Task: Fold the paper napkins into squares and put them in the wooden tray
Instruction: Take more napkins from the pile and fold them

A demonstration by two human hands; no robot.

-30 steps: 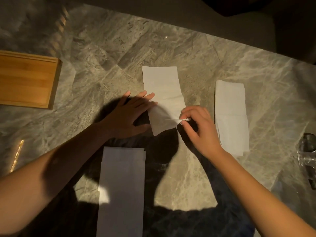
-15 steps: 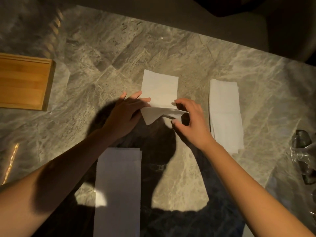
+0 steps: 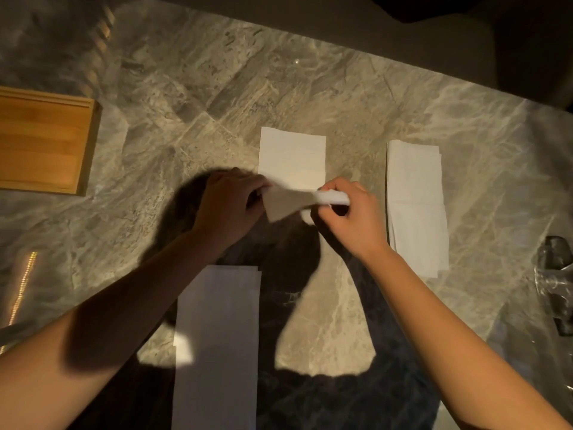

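One napkin lies at the centre of the worktop, and we record it as partly folded. Its far half rests flat on the marbled stone, while its near half is raised off the surface and bent over toward the far edge. We find the right hand pinching the right end of the raised flap between thumb and curled fingers, with the paper bunched slightly at the grip. The left hand sits at the flap's left end with its fingers curled onto the paper. It is in deep shadow, so we cannot make out the exact finger placement. Both forearms reach in from the near edge.

We note a right-hand stack of napkins lying flat just beside the right hand, its sheets slightly offset. A near stack lies between the forearms, closer to the person and largely in shadow. The wooden tray stands well apart from the napkin at the left edge of view, partly cut off by the frame. A clear plastic item rests at the right edge, too dim for us to identify.
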